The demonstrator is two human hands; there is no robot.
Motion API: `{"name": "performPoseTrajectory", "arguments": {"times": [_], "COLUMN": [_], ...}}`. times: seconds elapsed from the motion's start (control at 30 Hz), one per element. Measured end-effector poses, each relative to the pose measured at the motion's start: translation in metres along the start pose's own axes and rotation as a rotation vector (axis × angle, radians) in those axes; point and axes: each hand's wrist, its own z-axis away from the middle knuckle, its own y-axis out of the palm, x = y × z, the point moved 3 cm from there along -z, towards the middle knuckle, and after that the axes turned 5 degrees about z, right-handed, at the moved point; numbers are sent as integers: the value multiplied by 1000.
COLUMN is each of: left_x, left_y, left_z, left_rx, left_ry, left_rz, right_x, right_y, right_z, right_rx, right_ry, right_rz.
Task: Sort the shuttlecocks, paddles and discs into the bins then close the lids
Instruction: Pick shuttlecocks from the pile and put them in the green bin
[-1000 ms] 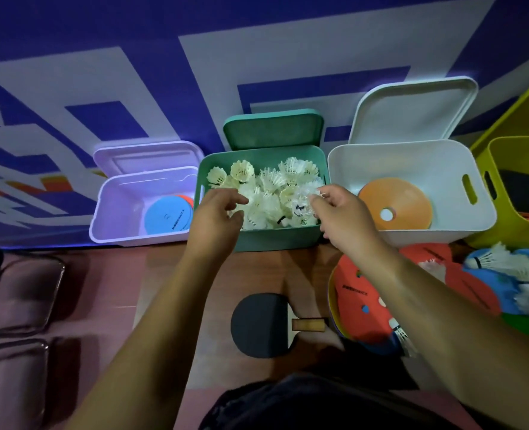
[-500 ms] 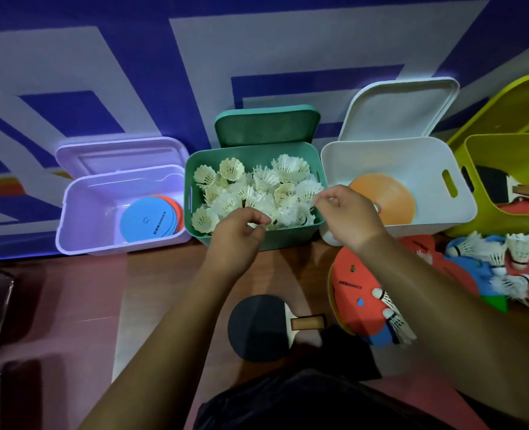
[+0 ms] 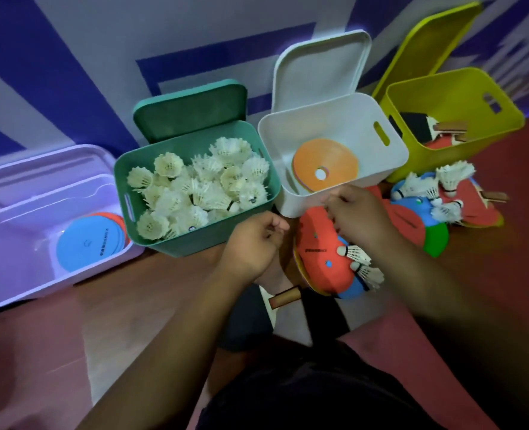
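Head view: a person's two hands hover low over the floor [image 3: 132,305] in front of four open bins lined against a blue-and-white patterned wall. The left hand [image 3: 250,243] sits just off the front right corner of the green bin [image 3: 194,243], its grip curled closed with nothing seen in it. The right hand [image 3: 359,215] is at the front rim of the white bin [image 3: 334,125], knuckles up and fingers bent under; whether its grip holds anything cannot be told. The green bin is heaped with white shuttlecocks [image 3: 201,184] almost to its rim, and its green lid [image 3: 191,110] stands propped behind it. The white bin holds an orange disc [image 3: 328,166] and the purple bin [image 3: 14,274], far left, a blue disc [image 3: 86,246] over red ones. The yellow bin [image 3: 443,88], far right, holds paddles [image 3: 418,125]. Green and white walls stand just beside each other with a slim gap between them. Below the right hand lies a pile of loose discs [image 3: 322,262] with two stray shuttlecocks [image 3: 362,262] on its right edge. More shuttlecocks [image 3: 437,187] rest on discs in front of the yellow bin. A paddle handle [image 3: 284,297] pokes out beneath the left wrist. Open floor shows in front of the purple and green bins.
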Motion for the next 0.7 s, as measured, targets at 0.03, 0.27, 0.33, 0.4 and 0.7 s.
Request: {"name": "performPoseTrajectory", "arguments": {"times": [0.03, 0.27, 0.33, 0.4, 0.7], "left_x": [-2, -16, -16, -17, -6], "left_y": [11, 88, 109, 132, 218], "left_z": [-1, -17, -21, -26, -56], "left_rx": [35, 224, 250, 268, 308], "left_ry": [11, 30, -18, -48, -49], "left_rz": [-14, -183, -210, -245, -431], "right_x": [-12, -90, -109, -126, -222], "right_y": [-7, -44, -51, -59, -54], "right_z": [3, 5, 1, -5, -1], "right_rx": [-28, -90, -70, -51, 303], "right_ry": [21, 146, 183, 168, 222], "right_rz": [-1, -53, -63, -5, 308]}}
